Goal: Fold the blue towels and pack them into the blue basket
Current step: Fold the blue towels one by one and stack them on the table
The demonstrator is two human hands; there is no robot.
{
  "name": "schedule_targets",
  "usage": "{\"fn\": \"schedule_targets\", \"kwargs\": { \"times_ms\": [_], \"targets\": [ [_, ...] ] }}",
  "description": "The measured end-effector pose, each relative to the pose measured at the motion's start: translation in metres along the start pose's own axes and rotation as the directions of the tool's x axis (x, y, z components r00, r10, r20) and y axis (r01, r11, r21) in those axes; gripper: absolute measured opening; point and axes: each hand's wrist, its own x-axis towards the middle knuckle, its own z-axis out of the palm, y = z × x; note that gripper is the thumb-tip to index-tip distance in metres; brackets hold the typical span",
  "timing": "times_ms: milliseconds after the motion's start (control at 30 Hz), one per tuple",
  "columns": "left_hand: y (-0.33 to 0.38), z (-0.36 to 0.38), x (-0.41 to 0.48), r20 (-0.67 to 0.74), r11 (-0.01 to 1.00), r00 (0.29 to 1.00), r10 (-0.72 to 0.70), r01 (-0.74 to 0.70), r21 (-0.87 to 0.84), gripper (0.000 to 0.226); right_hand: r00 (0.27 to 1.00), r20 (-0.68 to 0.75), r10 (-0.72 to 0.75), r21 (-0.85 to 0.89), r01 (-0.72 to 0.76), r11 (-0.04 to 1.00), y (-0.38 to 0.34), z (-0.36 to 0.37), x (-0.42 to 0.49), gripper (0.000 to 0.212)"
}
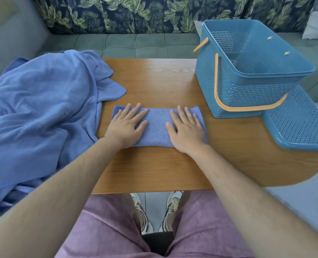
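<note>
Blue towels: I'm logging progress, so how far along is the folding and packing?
Done: lid off, beside the blue basket, which holds nothing. In hand: left hand and right hand press flat on one folded towel. Remaining: the crumpled pile, and all packing.

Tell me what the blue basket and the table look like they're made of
Blue perforated basket: likely moulded plastic, slight sheen, regular woven-pattern holes. Brown rounded table: wood or wood-look laminate, smooth, straight grain lines; cannot tell which.
</note>
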Motion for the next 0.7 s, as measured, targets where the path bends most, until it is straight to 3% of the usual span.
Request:
{"fn": "schedule_targets", "kwargs": {
  "times_ms": [200,367,467,600,700],
  "targets": [
    [-0.024,-0.009,-0.004,0.015,0.998,0.998,-0.063,0.063,0.007,0.061,0.997,-0.024,0.071,-0.065,-0.073,0.995,0.017,-0.005,-0.007,0.063],
    [-0.014,-0.008,-0.009,0.014,0.992,0.993,-0.115,0.114,0.062,0.063,0.915,-0.382,-0.127,-0.039,0.122,0.992,-0.049,-0.013,-0.039,0.039],
    [-0.008,-0.005,-0.026,-0.005,0.980,0.980,-0.197,0.197,0.034,0.064,0.972,-0.226,-0.061,0.083,0.081,0.993,-0.073,-0.003,-0.052,0.040],
    [-0.002,-0.010,-0.068,-0.185,0.964,0.961,-0.204,0.230,0.132,0.058,0.955,-0.258,-0.143,0.196,0.197,0.960,-0.041,0.004,-0.050,0.033],
    [0.005,-0.010,-0.105,-0.299,0.998,0.953,-0.048,0.055,0.016,0.042,0.911,-0.384,-0.153,0.251,0.262,0.932,-0.011,-0.002,-0.055,0.022]
  ]
}}
